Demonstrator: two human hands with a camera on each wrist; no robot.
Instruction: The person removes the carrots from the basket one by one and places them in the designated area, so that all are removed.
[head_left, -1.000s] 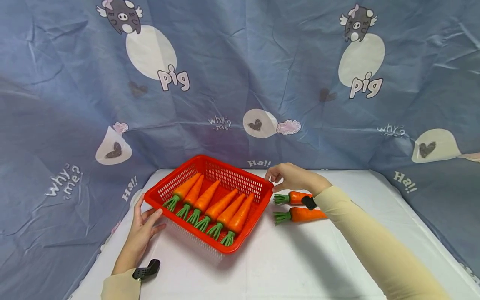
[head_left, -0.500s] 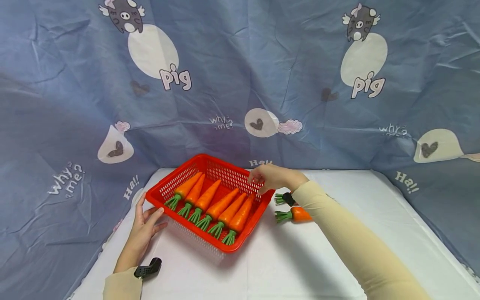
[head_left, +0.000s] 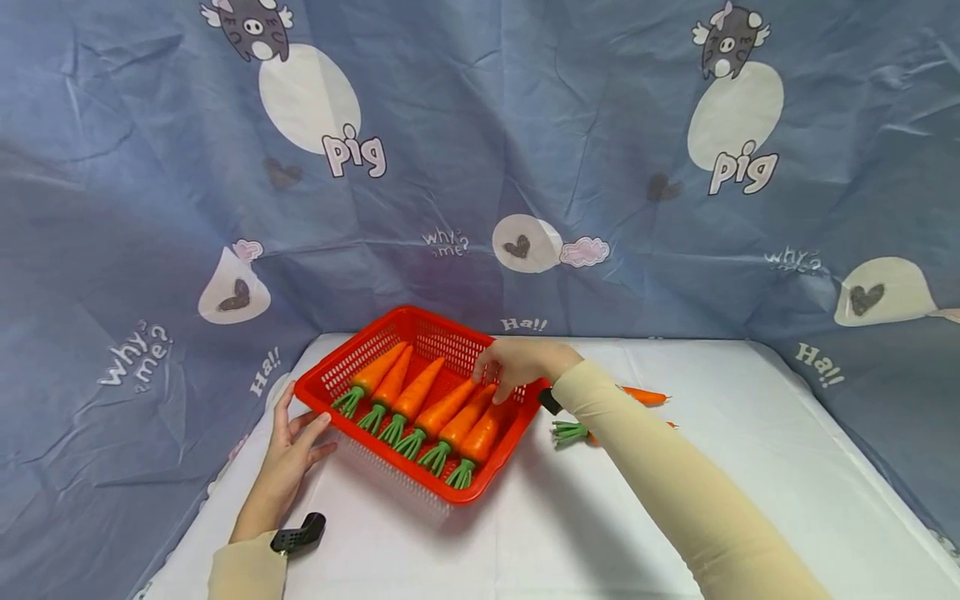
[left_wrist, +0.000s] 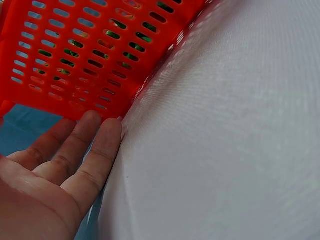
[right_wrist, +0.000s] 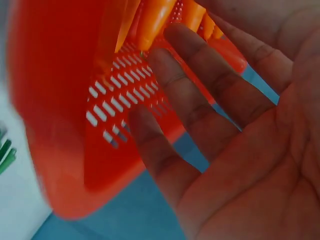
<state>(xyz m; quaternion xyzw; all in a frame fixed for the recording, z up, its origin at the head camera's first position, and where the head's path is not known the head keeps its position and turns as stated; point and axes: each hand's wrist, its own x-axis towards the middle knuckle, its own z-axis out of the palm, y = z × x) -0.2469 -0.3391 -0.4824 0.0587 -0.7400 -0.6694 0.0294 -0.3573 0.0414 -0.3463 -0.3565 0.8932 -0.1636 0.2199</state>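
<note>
A red plastic basket [head_left: 347, 347] with slotted walls sits at an angle on the white table. Several orange carrots [head_left: 411, 398] with green tops lie side by side inside it, tops toward the front. My left hand [head_left: 288, 454] touches the basket's left corner, its thumb at the rim; straight fingertips [left_wrist: 107, 135] rest against the lower wall in the left wrist view. Over the basket's right end, my right hand [head_left: 517, 362] reaches inward, fingertips close to the rightmost carrot [head_left: 480, 437]. Its fingers [right_wrist: 192, 102] are spread and relaxed in the right wrist view, with nothing between them.
Right of the basket, partly hidden by the right sleeve [head_left: 660, 475], are two more carrots; one tip [head_left: 647, 397] and one green top [head_left: 570, 432] show. A blue printed cloth [head_left: 420, 208] hangs behind and beside the white table [head_left: 780, 467].
My right hand has moved left from the basket's right rim to over the rightmost carrots inside. The left hand stays at the left corner, and the basket keeps its place.
</note>
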